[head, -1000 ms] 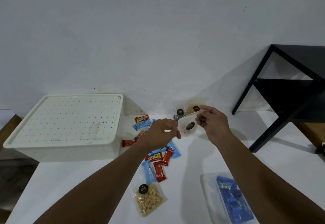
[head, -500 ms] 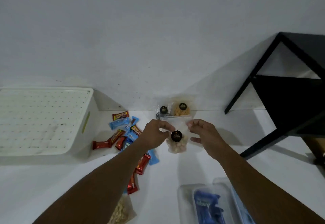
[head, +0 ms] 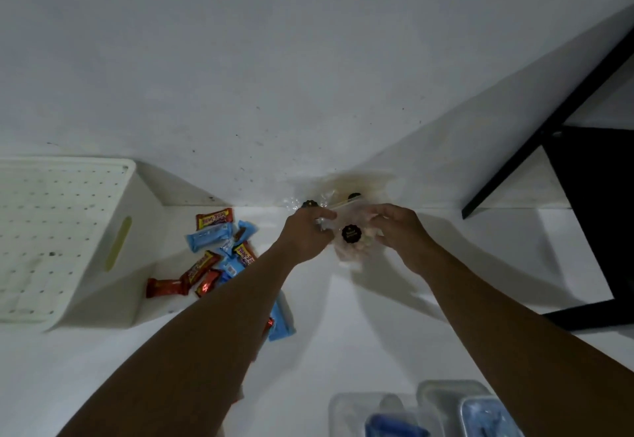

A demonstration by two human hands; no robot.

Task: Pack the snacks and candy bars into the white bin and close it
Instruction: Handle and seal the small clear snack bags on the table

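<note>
While gripped from both sides above the white worktop [head: 377, 340] near the wall, clear plastic snack pouch with a round black label [head: 351, 242] hangs between the two hands in the head view, pale nut-like pieces bunched in its lower half. Left hand [head: 307, 236] pinched on the pouch's left top corner, thumb and forefinger pressed together on the plastic; right hand [head: 398, 230] curled around the right edge, fingers closed on the film, exact fingertip contact partly hidden. Behind the pouch, against the wall, two more clear snack packets with black round labels [head: 329, 201], one half covered by the left hand. To the left of the left forearm, scattered red and light-blue wrapped candy bars [head: 219, 251] lying loose on the worktop, some overlapping, one light-blue bar [head: 283, 320] partly under the forearm. Further left, white rectangular plastic bin with a perforated lid [head: 61, 230] resting on the worktop, lid in place, a pale yellow-green slot handle on its near end wall, candy bars just beside that wall. At the bottom right edge, clear plastic containers holding blue packaging [head: 446, 412], cut off by the frame. On the right, black metal frame of a side table [head: 590, 175], well apart from the pouch.
</note>
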